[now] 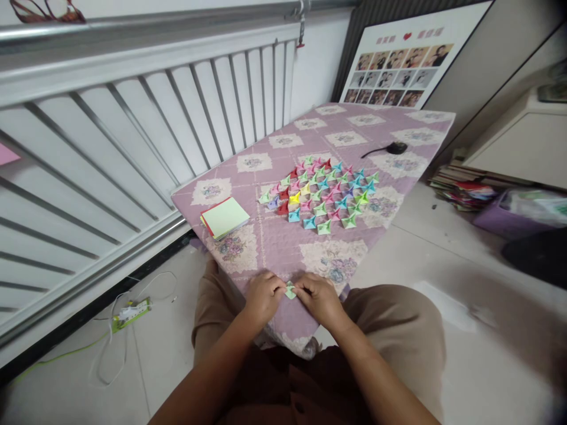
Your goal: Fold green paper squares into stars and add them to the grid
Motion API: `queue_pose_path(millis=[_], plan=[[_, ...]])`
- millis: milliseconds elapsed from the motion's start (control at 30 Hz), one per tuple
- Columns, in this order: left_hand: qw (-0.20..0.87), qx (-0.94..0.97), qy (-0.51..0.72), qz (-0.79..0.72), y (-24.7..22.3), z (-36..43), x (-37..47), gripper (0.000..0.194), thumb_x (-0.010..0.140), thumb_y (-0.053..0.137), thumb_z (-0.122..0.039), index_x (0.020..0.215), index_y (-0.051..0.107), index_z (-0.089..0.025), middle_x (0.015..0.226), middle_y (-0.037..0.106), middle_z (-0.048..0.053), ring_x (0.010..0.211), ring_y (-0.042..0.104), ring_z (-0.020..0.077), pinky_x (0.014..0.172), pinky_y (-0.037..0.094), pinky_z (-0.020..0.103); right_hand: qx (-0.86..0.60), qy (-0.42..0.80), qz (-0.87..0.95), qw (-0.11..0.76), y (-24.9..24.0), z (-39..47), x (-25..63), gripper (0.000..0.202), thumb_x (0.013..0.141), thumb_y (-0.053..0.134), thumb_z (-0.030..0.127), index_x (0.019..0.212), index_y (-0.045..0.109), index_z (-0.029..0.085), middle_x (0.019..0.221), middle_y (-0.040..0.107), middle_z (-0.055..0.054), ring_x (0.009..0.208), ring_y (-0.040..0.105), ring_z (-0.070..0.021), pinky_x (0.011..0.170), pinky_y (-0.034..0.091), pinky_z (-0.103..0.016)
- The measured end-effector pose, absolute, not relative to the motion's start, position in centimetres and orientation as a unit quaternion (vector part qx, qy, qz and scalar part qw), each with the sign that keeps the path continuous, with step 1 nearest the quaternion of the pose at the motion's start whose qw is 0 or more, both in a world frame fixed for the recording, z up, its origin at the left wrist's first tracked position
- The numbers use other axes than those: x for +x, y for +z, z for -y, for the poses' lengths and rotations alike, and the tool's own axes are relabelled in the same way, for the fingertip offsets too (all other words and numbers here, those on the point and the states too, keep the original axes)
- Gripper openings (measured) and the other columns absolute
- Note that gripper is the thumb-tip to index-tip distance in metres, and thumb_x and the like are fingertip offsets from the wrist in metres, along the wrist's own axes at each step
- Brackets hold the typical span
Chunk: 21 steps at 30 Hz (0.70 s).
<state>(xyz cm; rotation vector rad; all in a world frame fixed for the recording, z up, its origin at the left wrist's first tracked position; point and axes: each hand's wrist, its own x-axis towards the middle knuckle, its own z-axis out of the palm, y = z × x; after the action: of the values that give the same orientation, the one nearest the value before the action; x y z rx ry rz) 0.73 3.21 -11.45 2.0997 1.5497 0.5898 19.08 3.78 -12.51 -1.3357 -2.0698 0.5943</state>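
Observation:
Low in the head view, near the table's close corner, a small light-green folded paper piece (290,290) sits between my hands. My left hand (266,294) pinches its left side, and my right hand (319,298) pinches its right side. Both hands are closed at the fingertips and rest close to the tablecloth (283,254). Beyond them stand many folded paper pieces (319,209) in rows, coloured green, blue, pink, red, yellow and purple. Left of the rows lies a stack of square paper sheets (225,218), pale green on top.
A white radiator (186,106) runs along the table's left side. Toward the far right edge lies a black object with a cable (396,147). A photo board (394,71) leans behind the table. On the floor at left is a power strip (132,314) with cords.

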Motion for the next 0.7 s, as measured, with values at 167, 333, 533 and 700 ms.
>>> queue_pose_path(millis=[167,333,533,700], plan=[[0.254,0.746,0.245,-0.565,-11.5,-3.3,0.7,0.014,0.084,0.055,-0.021,0.076,0.067,-0.022,0.080,0.063,-0.001,0.079,0.056,0.0140,0.075,0.038,0.028,-0.491,0.279,0.757,0.330,-12.0,-3.8,19.2,0.019,0.085,0.057,0.030,0.068,0.061,0.022,0.069,0.060,0.000,0.067,0.055,-0.0140,0.065,0.039,-0.026],[0.231,0.752,0.234,-0.572,-11.3,-3.2,1.1,0.009,0.082,0.058,-0.022,0.077,0.066,-0.023,0.080,0.064,-0.001,0.080,0.056,0.0154,0.075,0.037,0.029,-0.496,0.291,0.750,0.327,-11.9,-3.9,19.1,0.012,0.083,0.056,0.026,0.072,0.060,0.022,0.068,0.059,0.002,0.065,0.055,-0.0131,0.065,0.039,-0.026],[0.220,0.757,0.241,-0.566,-11.4,-3.3,1.4,0.009,0.080,0.059,-0.019,0.078,0.067,-0.024,0.078,0.064,-0.002,0.078,0.056,0.0147,0.072,0.037,0.028,-0.492,0.278,0.760,0.322,-11.6,-3.8,18.9,0.009,0.080,0.056,0.024,0.071,0.059,0.022,0.067,0.059,0.002,0.066,0.055,-0.0131,0.065,0.038,-0.025],[0.225,0.753,0.271,-0.556,-11.9,-3.4,1.4,0.010,0.079,0.060,-0.018,0.075,0.067,-0.023,0.077,0.064,-0.002,0.076,0.056,0.0143,0.072,0.037,0.028,-0.487,0.290,0.757,0.326,-11.2,-3.8,18.8,0.011,0.081,0.055,0.025,0.071,0.059,0.022,0.067,0.059,0.002,0.066,0.054,-0.0132,0.065,0.039,-0.026]])
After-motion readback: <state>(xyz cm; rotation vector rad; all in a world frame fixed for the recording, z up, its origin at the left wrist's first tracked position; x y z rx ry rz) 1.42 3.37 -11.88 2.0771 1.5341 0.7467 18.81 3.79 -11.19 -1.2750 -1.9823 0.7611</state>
